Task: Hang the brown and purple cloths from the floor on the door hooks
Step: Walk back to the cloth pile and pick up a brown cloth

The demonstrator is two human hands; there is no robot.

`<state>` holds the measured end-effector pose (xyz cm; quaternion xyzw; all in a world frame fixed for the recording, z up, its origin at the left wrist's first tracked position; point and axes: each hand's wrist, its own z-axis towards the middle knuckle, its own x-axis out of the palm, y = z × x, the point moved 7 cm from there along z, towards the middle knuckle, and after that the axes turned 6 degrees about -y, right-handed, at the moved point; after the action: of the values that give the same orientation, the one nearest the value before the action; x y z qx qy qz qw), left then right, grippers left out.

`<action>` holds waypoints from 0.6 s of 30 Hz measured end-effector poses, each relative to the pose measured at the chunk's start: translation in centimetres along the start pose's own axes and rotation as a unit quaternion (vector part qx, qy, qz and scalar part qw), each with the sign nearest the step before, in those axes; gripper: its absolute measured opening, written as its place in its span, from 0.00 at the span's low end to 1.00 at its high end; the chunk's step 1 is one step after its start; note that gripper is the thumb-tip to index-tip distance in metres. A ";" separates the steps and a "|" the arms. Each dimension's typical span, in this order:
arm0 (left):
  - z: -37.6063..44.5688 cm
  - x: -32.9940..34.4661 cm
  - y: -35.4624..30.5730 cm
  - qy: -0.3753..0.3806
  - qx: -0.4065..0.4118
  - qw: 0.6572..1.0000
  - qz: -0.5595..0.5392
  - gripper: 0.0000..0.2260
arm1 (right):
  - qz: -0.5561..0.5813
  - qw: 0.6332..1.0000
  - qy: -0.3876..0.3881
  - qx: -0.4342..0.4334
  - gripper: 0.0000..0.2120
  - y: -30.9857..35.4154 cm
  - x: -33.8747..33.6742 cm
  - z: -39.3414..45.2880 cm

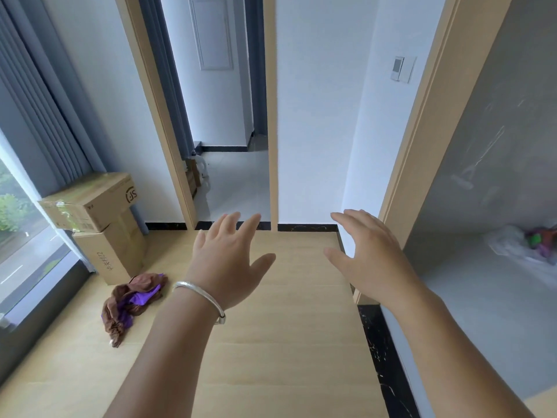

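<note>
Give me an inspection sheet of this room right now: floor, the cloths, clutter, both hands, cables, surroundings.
Surface: light wood floor, dark marbled strip along its right edge.
Job's things: brown cloth and purple cloth bunched together on the floor, left of the hands; door hooks not seen.
Clutter: two stacked cardboard boxes by the window; plastic bag in the room at right.
Grippers: left hand and right hand open, held out, holding nothing; silver bangle on the left wrist.
Cables: nothing seen.
Surroundings: grey curtains, open doorway ahead, wall switch.
</note>
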<state>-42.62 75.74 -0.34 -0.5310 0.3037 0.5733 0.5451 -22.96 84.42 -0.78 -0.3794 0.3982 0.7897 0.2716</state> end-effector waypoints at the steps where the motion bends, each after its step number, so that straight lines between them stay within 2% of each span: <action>1: 1.7 0.5 -0.7 0.001 0.002 1.000 0.002 0.31 | 0.002 1.000 -0.003 0.005 0.27 -1.3 -0.1 1.4; 9: 13.4 4.6 -5.1 0.003 0.006 1.000 -0.007 0.31 | 0.009 1.000 0.008 0.008 0.26 -9.0 1.2 11.5; 18: 24.4 9.5 -4.1 0.023 -0.010 1.000 -0.004 0.30 | 0.019 0.998 0.054 0.015 0.27 -13.7 6.2 21.8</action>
<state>-43.98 102.16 -2.15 -0.5508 0.3079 0.5617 0.5351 -24.85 110.74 -3.02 -0.4098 0.4314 0.7668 0.2408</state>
